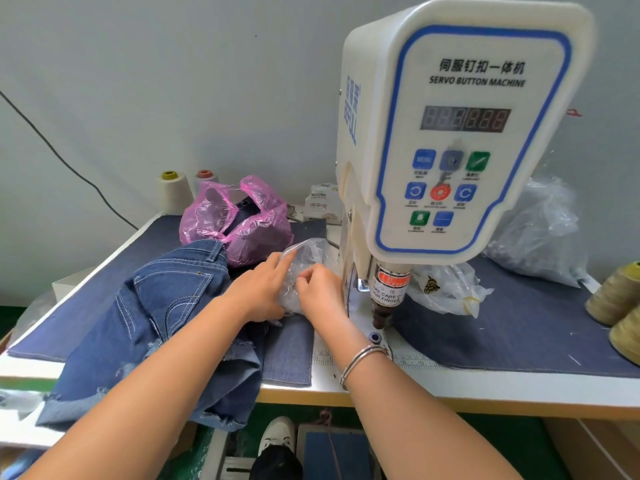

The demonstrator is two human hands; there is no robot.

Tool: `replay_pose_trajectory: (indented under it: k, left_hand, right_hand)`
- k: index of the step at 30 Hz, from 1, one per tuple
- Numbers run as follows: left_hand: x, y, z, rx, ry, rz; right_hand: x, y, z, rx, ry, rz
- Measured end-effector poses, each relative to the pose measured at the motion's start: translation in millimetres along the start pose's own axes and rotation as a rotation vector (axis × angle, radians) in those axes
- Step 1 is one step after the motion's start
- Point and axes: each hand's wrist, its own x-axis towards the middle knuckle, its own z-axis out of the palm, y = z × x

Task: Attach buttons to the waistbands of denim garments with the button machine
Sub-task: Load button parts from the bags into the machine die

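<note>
The white servo button machine (453, 133) stands on the table, its press head (381, 317) hanging just right of my hands. A clear plastic bag (304, 258) sits left of the press head. My left hand (263, 289) holds the bag's left side with fingers stretched along it. Inside the bag's opening, my right hand (320, 289) has its fingers curled and pinching; what they hold is hidden. Denim shorts (156, 327) lie at the left under my left forearm, hanging over the table's front edge.
A pink plastic bag (235, 220) with dark cloth sits behind the shorts. Thread cones stand at the back left (173, 192) and the right edge (616, 296). More clear bags (446, 289) lie right of the machine. A foot pedal (332, 452) and a shoe (277, 434) are below.
</note>
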Motion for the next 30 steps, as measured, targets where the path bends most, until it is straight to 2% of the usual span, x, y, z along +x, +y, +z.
replay_pose_trajectory:
  k: [5,8,10,13,17,19,21,23,26,30]
  left_hand:
    - [14.5,-1.2,-1.7,0.141,0.16,0.047]
    - [23.4,0.0,-1.0,0.284,0.291,-0.017]
    - [28.2,1.8,4.0,0.333,0.266,-0.077]
    - [33.3,-0.8,5.6,0.205,0.17,-0.118]
    - [24.8,-9.2,-4.0,0.125,0.078,-0.131]
    - [11.3,2.2,-4.9,0.073,0.23,-0.081]
    - [-3.3,23.3,-2.5,-0.042,0.487,0.011]
    - [-10.6,47.0,3.1,-0.167,0.647,0.084]
    - [-13.8,80.0,21.2,-0.341,0.632,0.103]
    - [-15.4,99.4,51.0,-0.542,0.608,-0.012]
  right_hand:
    - [-42.2,-14.2,-10.8,0.27,0.006,-0.139]
    - [-86.3,-8.3,-18.0,0.386,-0.092,-0.185]
    - [-116.3,5.5,-25.3,0.467,-0.172,-0.169]
    - [-147.0,37.1,-42.2,0.549,-0.167,-0.068]
    - [-145.5,81.4,-72.7,0.582,0.061,0.057]
    - [-133.8,93.2,-84.9,0.599,0.103,0.044]
    - [-121.5,95.7,-91.1,0.639,0.071,0.003]
    - [-111.3,92.5,-93.3,0.676,0.018,-0.044]
    - [-98.2,91.6,-93.1,0.635,-0.026,-0.073]
    - [-89.9,98.5,-85.9,0.648,-0.102,-0.023]
